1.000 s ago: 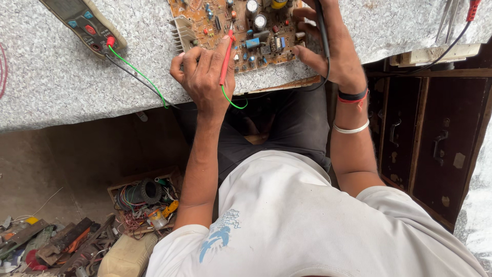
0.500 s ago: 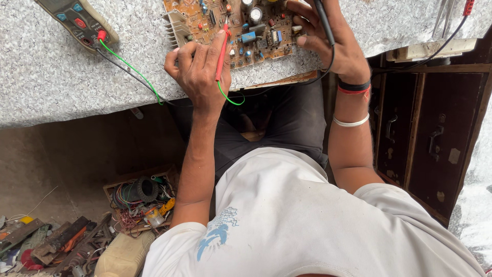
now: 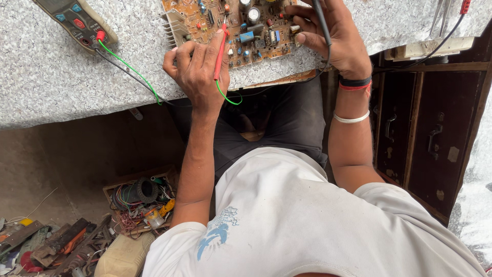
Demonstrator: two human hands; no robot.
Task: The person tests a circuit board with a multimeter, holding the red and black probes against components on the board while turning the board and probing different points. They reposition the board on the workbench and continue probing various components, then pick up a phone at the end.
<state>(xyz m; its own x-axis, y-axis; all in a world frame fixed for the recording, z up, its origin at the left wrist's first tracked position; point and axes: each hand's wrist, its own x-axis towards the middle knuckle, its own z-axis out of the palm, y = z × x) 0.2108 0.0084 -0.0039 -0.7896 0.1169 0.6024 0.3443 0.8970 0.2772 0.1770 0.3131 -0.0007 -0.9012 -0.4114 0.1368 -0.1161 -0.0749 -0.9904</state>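
Left fingers: curled around a red probe [image 3: 220, 51], which is pinched between index and thumb of the left hand [image 3: 197, 72], tip pointing onto the circuit board [image 3: 236, 25].
Right fingers: closed around a black probe [image 3: 321, 23]; the right hand [image 3: 333, 38] rests on the board's right edge, fingertips touching components.
Circuit board: brown, lying flat on the speckled grey bench [image 3: 61, 82], near its front edge, between the two hands; a finned heat sink [image 3: 173, 28] stands at its left end.
Meter: a grey multimeter [image 3: 77, 20] lies at the bench's upper left, well apart from the board.
Leads: a green wire [image 3: 130, 69] and a black one run from the meter across the bench towards the left hand.
Right wrist: black and red bands, a white bangle [image 3: 351, 119] lower on the forearm.
Floor: a wooden box of wire coils [image 3: 138, 200] and scattered tools at lower left.
Right side: dark wooden drawers [image 3: 430, 133] beside the bench.
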